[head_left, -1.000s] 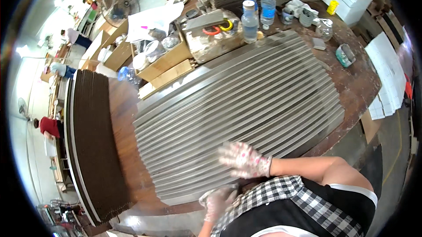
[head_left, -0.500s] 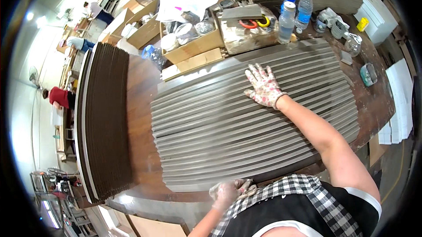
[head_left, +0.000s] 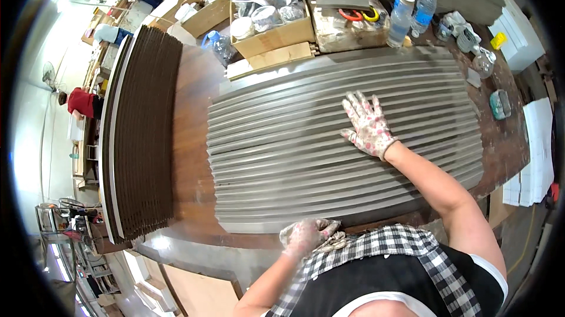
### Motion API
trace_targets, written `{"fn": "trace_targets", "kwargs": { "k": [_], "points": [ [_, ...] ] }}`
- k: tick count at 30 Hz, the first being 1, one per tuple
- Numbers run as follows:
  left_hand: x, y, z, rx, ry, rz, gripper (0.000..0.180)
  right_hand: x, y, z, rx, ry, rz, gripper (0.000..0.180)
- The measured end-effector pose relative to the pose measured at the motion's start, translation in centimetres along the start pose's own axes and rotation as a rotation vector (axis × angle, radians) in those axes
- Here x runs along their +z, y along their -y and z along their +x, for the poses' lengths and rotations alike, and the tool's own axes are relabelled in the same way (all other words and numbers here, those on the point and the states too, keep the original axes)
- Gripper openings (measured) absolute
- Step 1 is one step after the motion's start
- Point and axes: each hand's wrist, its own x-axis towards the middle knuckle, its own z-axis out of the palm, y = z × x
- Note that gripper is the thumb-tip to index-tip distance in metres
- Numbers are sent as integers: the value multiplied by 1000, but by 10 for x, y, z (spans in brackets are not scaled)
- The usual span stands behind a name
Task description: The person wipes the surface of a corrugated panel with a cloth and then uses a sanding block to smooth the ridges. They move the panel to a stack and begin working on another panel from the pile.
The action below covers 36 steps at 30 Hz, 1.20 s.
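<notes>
Long grey slats lie side by side on the brown table, forming a ridged sheet in front of me. Over their right half, my right hand rests with fingers spread and palm down, in a white glove with pinkish-red spots. It holds nothing. My left hand, gloved too and slightly blurred, is at the near edge of the slats, close to my checked apron. Its fingers are closed around a crumpled pale cloth.
A tall stack of dark slats stands left. Beyond the sheet are an open cardboard box, scissors on a wrapped block and water bottles. A small tub sits at right. Several people work far left.
The view has shifted, so the table and its things appear higher and further right. My right hand has slid slightly nearer over the slats, still spread. My left hand keeps hold of the cloth.
</notes>
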Motion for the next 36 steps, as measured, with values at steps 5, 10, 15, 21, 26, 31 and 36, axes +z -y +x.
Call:
{"fn": "trace_targets", "kwargs": {
  "k": [5,10,15,21,26,31,36],
  "points": [
    [-1,-3,10,-66,151,-12,37,5,-9,1,10,-98,49,71],
    [8,4,16,-39,174,103,42,-9,3,-35,-48,40,96,81],
    [21,37,40,-152,62,10,40,-7,-4,-24,-19,277,34,71],
    [23,89,31,639,227,803,32,-16,-39,-82,-22,228,29,71],
    [17,4,46,-133,152,183,28,4,-97,-71,-51,-406,813,56],
    [17,-25,52,-236,128,137,24,-31,-320,-89,625,-840,321,27],
    [23,-39,54,-302,112,88,23,-25,-467,-180,1095,-764,-326,40]
  ]
}}
